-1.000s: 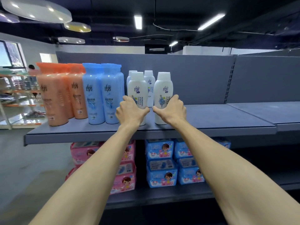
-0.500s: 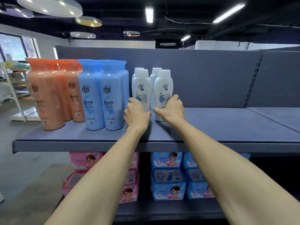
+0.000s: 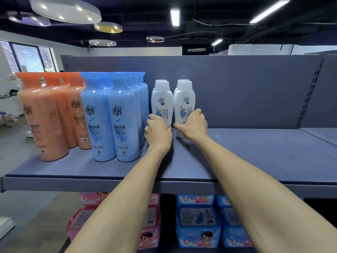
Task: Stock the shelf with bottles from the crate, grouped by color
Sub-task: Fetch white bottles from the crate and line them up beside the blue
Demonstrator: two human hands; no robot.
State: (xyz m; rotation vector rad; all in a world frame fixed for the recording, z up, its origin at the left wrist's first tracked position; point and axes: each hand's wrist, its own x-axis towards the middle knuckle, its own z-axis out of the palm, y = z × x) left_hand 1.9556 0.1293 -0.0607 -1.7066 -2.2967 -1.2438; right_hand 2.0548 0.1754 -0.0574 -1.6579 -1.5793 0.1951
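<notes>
A: Where are our hands?

B: Centre frame. Our left hand point(image 3: 158, 133) curls round one white bottle point(image 3: 162, 103), our right hand point(image 3: 193, 125) round its neighbour point(image 3: 184, 105), on the grey shelf point(image 3: 255, 152).

A: Best approach?

B: We'd slide both back squarely, upright, beside the blue bottles point(image 3: 113, 115) at left.
</notes>
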